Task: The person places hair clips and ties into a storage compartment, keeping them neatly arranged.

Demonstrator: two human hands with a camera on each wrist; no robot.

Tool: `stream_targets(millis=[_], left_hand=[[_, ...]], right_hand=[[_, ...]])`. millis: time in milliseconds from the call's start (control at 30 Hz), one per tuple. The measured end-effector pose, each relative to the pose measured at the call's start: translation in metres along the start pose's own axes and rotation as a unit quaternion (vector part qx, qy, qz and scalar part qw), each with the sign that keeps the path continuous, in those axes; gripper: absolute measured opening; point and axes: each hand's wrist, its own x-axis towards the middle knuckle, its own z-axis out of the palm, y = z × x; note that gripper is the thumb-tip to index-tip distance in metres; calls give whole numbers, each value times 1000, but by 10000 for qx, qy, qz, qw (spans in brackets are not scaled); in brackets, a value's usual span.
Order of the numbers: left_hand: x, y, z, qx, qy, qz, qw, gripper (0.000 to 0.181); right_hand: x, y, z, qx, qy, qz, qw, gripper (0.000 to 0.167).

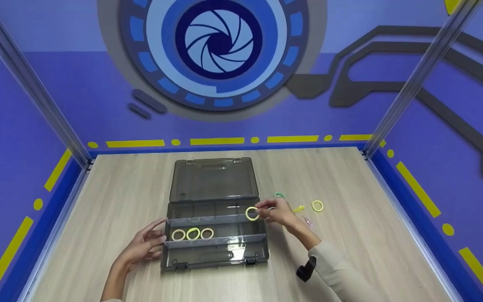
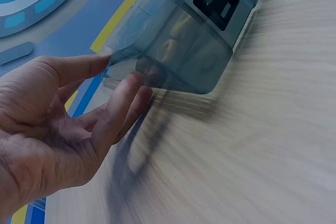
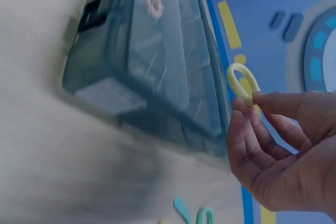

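Observation:
An open grey translucent box (image 1: 214, 253) lies on the table, its lid (image 1: 214, 180) folded back. My right hand (image 1: 279, 213) pinches a pale yellow ring (image 1: 248, 214) between thumb and fingertips above the box's right part; the right wrist view shows the hand (image 3: 294, 150) holding the ring (image 3: 234, 72) upright. Three rings (image 1: 193, 234) stand side by side in the left of the middle compartment. At the box's left end, my left hand (image 1: 138, 247) touches the wall with its fingertips; in the left wrist view the hand (image 2: 68, 124) has relaxed fingers against the box (image 2: 194, 61).
Right of the box lie a yellow ring (image 1: 318, 205), a yellow clip (image 1: 299, 208), a small pink item (image 1: 307, 221) and a green ring (image 1: 279, 195), partly behind my right hand. Blue patterned walls (image 1: 224, 126) surround the wooden table (image 1: 120, 180) at the back and sides.

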Motion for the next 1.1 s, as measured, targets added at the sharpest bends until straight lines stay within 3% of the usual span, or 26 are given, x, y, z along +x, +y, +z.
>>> stream_targets(millis=[200, 400, 567, 933, 1100], left_hand=[[-7, -11, 3, -43, -186, -145, 9997, 70], [-15, -9, -5, -49, -270, -49, 9996, 71], [-13, -8, -6, -35, -313, 29, 9995, 71], [-4, -1, -1, 113, -107, 65, 9999, 69], [-2, -3, -2, 129, -176, 202, 9996, 69]], right_hand=[[-2, 4, 30, 76, -254, -120, 9996, 21], [2, -1, 55, 302, -508, -165, 9981, 21], [6, 2, 67, 237, -611, -290, 9974, 18], [10, 4, 82, -66, -237, -270, 9993, 15], [10, 7, 88, -275, -137, -423, 9986, 13]])
